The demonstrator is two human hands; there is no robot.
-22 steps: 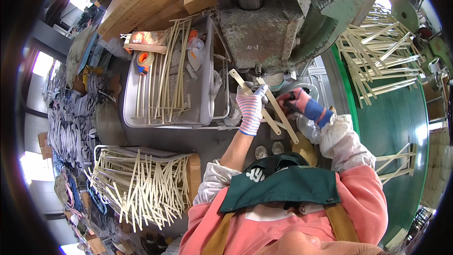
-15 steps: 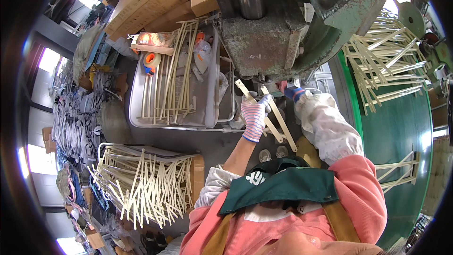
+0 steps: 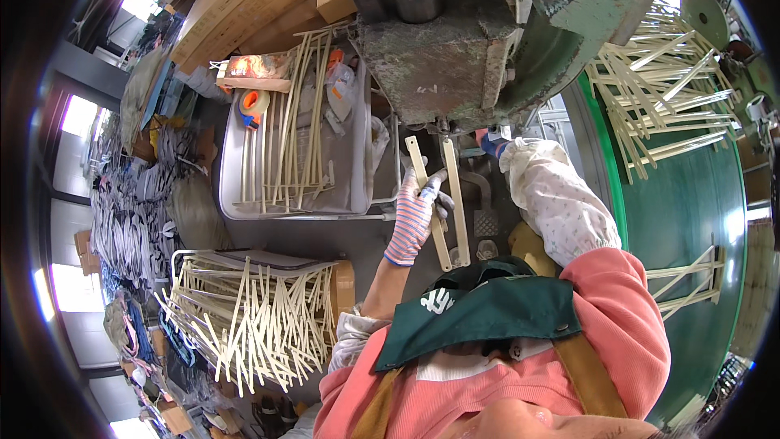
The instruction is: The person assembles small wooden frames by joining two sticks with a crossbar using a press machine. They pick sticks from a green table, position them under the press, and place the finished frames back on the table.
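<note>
My left hand [image 3: 411, 215], in a striped knit glove with grey fingers, is closed around two flat cream-coloured strips. One strip [image 3: 419, 164] with a hole near its end leans to the left. The other strip [image 3: 456, 207] stands nearly straight beside it, its far end just below the tool of a worn green press [image 3: 443, 65]. To the right of that tool is my right hand [image 3: 494, 145], in a blue-and-red glove below a pale oversleeve. Its fingers are mostly hidden by the press and the sleeve, so their grip cannot be made out.
A white tray [image 3: 231, 171] at the left holds long strips, an orange tape roll [image 3: 255, 102] and plastic bags. Nearer me, a rack [image 3: 252, 317] is heaped with strips. More strips [image 3: 662, 89] lie on the green table [image 3: 686, 211] at the right. Cardboard boxes [image 3: 244, 12] are stacked behind.
The near ends of both strips have swung left, and the right-hand strip now points almost straight away from me. My left hand has shifted slightly left and nearer. My right hand stays beside the press.
</note>
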